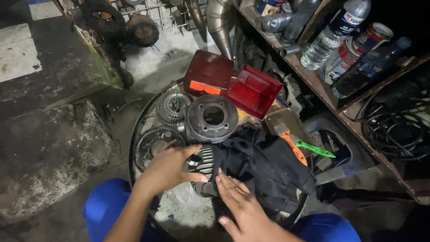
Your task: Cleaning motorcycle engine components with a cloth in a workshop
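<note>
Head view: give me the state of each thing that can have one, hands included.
Left hand: open, palm resting on the finned metal part.
Right hand: open, flat on the black cloth.
Black cloth: crumpled, draped partly over the finned metal part.
Engine cylinder: lying bore up, uncovered.
Sprocket: lying flat beside the engine cylinder.
Red lamp lens: loose, tilted.
Clear bottle: capped, lying tilted on the shelf.
</note>
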